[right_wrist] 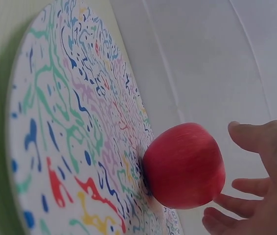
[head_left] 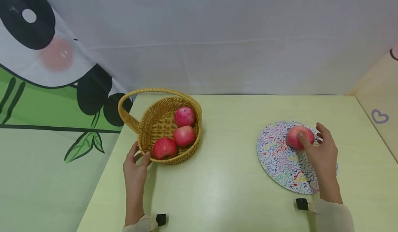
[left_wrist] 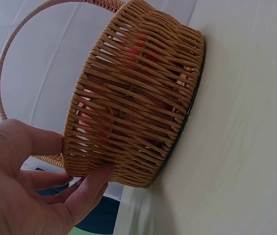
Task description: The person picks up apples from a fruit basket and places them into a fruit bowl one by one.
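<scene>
My left hand [head_left: 135, 171] holds a woven wicker basket [head_left: 160, 119] by its near left side, fingers bent against the weave and thumb at the rim in the left wrist view. Three red apples lie in it: one at the back [head_left: 185, 117], one in the middle [head_left: 184, 136] and one in front [head_left: 164, 148]. On the right, another red apple [right_wrist: 185, 166] rests on a round flat plate [head_left: 275, 159] with multicoloured squiggles. Around that apple my right hand [head_left: 321, 154] is spread; in the right wrist view its thumb stands apart from the fruit, with fingertips close beside it.
Basket and plate stand apart on a pale table [head_left: 214, 187]. The basket's tall arched handle [head_left: 161, 90] rises above its rim. Behind the table hangs a grey-white cloth [head_left: 236, 52]; at the left is a printed cartoon cloth [head_left: 59, 104]. A panel [head_left: 380, 97] borders the right.
</scene>
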Motion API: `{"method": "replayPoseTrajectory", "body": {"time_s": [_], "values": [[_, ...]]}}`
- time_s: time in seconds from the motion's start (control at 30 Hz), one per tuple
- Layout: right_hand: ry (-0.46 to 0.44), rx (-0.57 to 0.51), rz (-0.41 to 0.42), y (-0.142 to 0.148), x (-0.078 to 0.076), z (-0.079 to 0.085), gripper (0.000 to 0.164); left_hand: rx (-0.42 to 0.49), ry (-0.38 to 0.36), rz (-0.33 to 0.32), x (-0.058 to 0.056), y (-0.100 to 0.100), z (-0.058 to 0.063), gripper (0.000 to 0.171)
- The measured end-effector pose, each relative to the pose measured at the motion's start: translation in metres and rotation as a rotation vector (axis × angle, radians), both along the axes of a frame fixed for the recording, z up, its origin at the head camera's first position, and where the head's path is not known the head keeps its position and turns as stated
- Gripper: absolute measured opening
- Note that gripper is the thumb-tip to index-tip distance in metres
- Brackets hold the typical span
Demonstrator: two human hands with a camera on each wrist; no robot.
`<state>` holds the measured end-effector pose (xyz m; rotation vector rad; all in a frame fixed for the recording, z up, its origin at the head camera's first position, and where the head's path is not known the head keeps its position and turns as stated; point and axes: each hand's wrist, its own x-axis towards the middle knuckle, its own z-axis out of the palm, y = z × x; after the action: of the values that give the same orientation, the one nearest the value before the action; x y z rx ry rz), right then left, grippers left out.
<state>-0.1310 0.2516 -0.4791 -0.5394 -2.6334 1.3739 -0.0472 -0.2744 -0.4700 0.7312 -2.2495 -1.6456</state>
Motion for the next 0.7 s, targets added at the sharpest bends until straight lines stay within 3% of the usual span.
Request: {"method": "replayPoseTrajectory", "body": {"time_s": [0.23,0.7], "values": [[0.090,-0.027,-0.098,-0.002,0.002,0.006,0.070,0.005,0.004,0.000,0.000,0.000,0.002,0.066],[0.092,-0.041,-0.051,-0.021,0.005,0.026,0.069,0.009,-0.008,-0.001,0.000,0.000,0.001,0.066]]}}
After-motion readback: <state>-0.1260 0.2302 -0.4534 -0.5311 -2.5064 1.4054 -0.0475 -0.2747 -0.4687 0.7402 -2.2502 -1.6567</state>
